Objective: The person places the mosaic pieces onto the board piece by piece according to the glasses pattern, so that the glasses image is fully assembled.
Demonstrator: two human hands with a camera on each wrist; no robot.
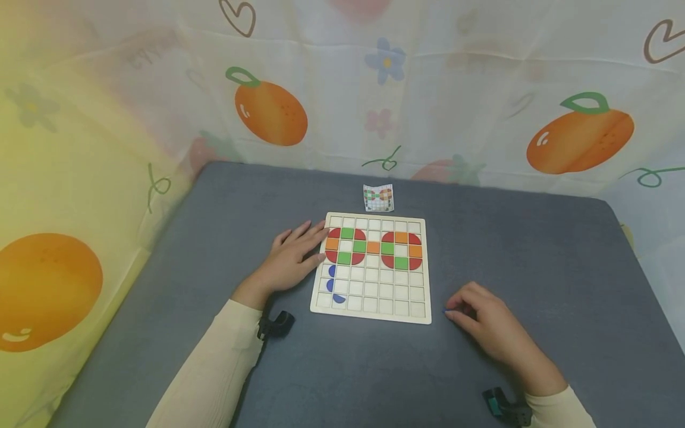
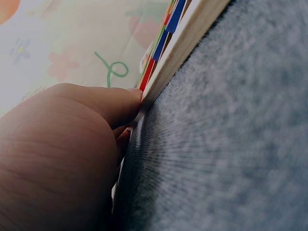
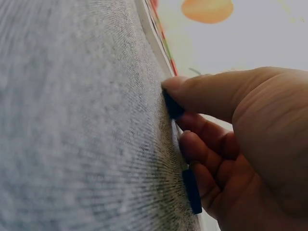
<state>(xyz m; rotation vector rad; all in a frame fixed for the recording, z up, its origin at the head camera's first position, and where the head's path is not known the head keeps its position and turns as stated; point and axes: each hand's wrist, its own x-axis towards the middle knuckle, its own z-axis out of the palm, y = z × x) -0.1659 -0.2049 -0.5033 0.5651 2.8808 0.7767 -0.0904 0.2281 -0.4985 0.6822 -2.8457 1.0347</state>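
Note:
A square wooden grid board point(image 1: 374, 317) lies on the table, with red, green and orange pieces forming two rings joined by an orange square point(image 1: 373, 247). Three blue half-round pieces point(image 1: 339, 298) sit in cells at its lower left. My left hand point(image 1: 291, 261) rests at the board's left edge, fingers extended, thumb touching the rim. Off the board's lower right corner, my right hand point(image 1: 484, 321) pinches a small blue piece point(image 3: 172, 105) between thumb and forefinger. A second blue piece point(image 3: 191, 190) shows by the curled other fingers; whether they hold it I cannot tell.
Behind the board lies a small pattern card point(image 1: 379, 199) printed with a similar coloured design. Dark grey cloth point(image 1: 364, 368) covers the table. A printed curtain point(image 1: 342, 89) hangs along the back and left. Each wrist wears a black camera mount point(image 1: 276, 324).

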